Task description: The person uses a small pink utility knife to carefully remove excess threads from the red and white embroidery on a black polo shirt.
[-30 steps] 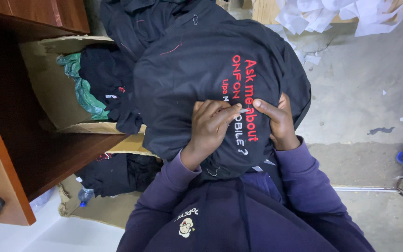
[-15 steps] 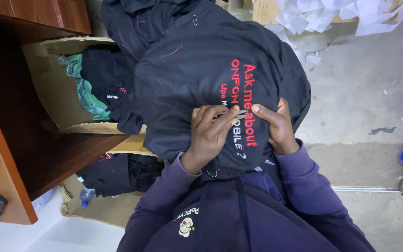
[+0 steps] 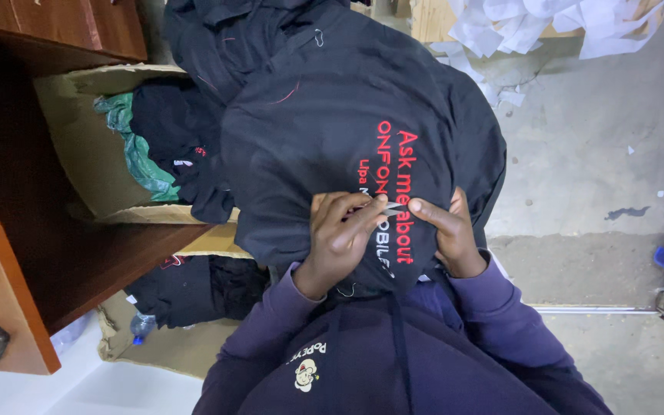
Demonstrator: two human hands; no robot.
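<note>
Black garment with red lettering (image 3: pixel 332 146) draped over the person's lap, left hand (image 3: pixel 340 234) closed around small metal snips (image 3: pixel 392 207) at the lettering, right hand (image 3: pixel 447 230) pinching the fabric beside them, cardboard box (image 3: pixel 78 154) of clothes at left

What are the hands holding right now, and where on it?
The left hand holds small metal snips, tips at the red lettering of the dark garment. The right hand pinches the fabric beside the tips.
</note>
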